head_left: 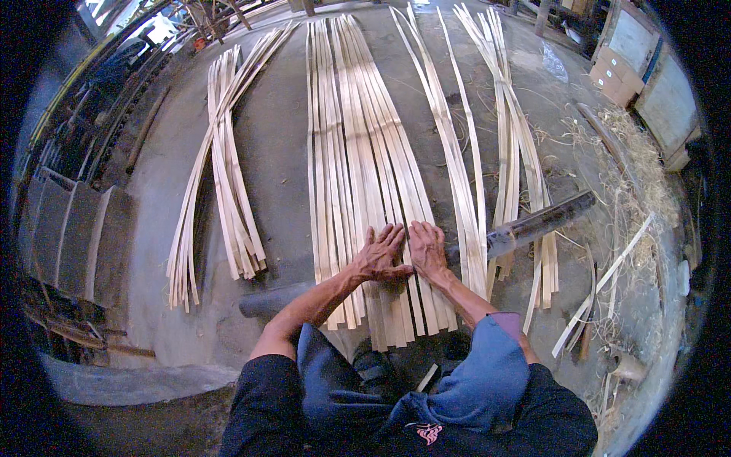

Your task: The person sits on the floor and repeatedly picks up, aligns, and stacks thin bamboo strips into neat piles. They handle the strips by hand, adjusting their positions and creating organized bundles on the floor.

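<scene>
Left hand (381, 254) spread on pale strips (371, 137), right hand (429, 247) beside it, grip unclear; uneven pressure might roll the pipe (525, 231) beneath.

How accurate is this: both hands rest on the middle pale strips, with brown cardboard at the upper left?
The side is wrong: the head view shows the brown cardboard at the upper right. The left hand and right hand do rest on the middle pale strips.

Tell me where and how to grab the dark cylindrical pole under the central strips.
Likely best: come from the right and wrap a hand around the pole's right end. It is round and juts past the bundles there, while pale flat strips cover its middle.
</scene>
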Demonstrator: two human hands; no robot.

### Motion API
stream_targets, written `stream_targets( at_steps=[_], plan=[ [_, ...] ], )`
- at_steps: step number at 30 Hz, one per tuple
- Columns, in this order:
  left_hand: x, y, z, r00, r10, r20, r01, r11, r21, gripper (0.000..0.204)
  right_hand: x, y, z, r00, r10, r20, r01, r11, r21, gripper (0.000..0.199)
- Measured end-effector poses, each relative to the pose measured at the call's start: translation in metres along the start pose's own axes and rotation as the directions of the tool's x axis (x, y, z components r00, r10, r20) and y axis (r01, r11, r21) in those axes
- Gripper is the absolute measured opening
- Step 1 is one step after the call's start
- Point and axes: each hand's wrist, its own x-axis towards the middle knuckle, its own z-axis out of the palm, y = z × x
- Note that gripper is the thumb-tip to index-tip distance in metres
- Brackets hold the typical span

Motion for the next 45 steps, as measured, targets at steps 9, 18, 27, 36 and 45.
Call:
stream_targets(
  at_steps=[9,18,27,36,45],
  plan=[
    [-0.002,-0.002,0.001,0.999,0.019,-0.035,-0.023,0.995,-0.101,0.107,-0.001,-0.002,-0.002,0.998,-0.051,0.042,0.050,0.998,0.026,0.033],
    [-0.006,-0.015,-0.008,0.987,0.155,-0.034,-0.156,0.987,-0.031,0.114,-0.005,-0.001,-0.003,0.995,0.011,0.101,-0.010,1.000,-0.015,0.034],
    [-0.004,-0.005,-0.012,0.996,0.080,-0.026,-0.080,0.997,0.007,0.120,0.000,-0.008,0.000,0.983,0.042,0.180,-0.033,0.998,-0.049,0.038],
    [-0.015,-0.005,-0.007,1.000,-0.024,-0.014,0.024,0.999,-0.043,0.119,0.011,-0.011,-0.019,0.989,0.128,0.080,-0.138,0.979,0.149,0.024],
    [0.003,-0.006,0.008,0.996,-0.050,0.069,0.051,0.999,0.000,0.107,0.033,-0.030,-0.017,0.917,0.318,0.240,-0.384,0.543,0.747,0.022]
  ],
)
